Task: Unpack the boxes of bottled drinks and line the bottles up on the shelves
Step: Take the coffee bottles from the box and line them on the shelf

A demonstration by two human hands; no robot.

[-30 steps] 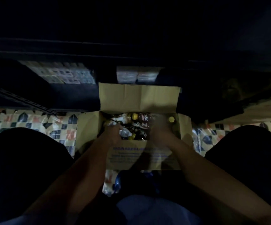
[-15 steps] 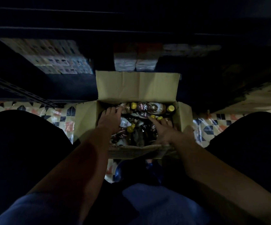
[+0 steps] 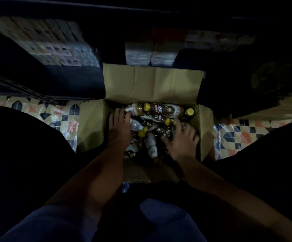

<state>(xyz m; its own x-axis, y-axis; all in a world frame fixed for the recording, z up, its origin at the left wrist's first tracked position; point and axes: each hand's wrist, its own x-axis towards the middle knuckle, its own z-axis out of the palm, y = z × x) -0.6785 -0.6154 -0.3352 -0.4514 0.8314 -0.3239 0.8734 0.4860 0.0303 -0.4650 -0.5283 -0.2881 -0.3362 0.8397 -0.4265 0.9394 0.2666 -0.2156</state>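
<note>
Head view, dim light, looking straight down. Centre frame: open box (image 3: 152,84) on the tiled floor (image 3: 61,117), far flap standing up toward the top of the frame, side flaps folded out left and right, near flap lying toward the bottom. Inside, bottles (image 3: 161,110) heaped on their sides, pointing every way, yellow caps catching the light; brown-and-white labels, one along the far wall reading "78C". Another bottle near the middle, cap aimed at lower right.

Left hand (image 3: 119,126) down in the left side of the box, palm down, fingers straight and reaching toward the top of the frame, fingertips touching a bottle at the far-left corner. Nothing gripped there, so far as shown. Right hand (image 3: 181,138) down in the right side, fingers spread and resting over the heap, tips lying on dark bottles just below a yellow cap. Whether any finger curls round a bottle: cannot tell, too dark and blurred.

Forearms running up from the bottom of the frame, blue sleeve (image 3: 54,222) at lower left. Dark knees filling the left and right edges. Upper frame: dark shelves (image 3: 71,81), with packs (image 3: 54,44) of goods at upper left and pale wrapped packs just above the box's far flap. Rest of the upper frame lost in shadow.
</note>
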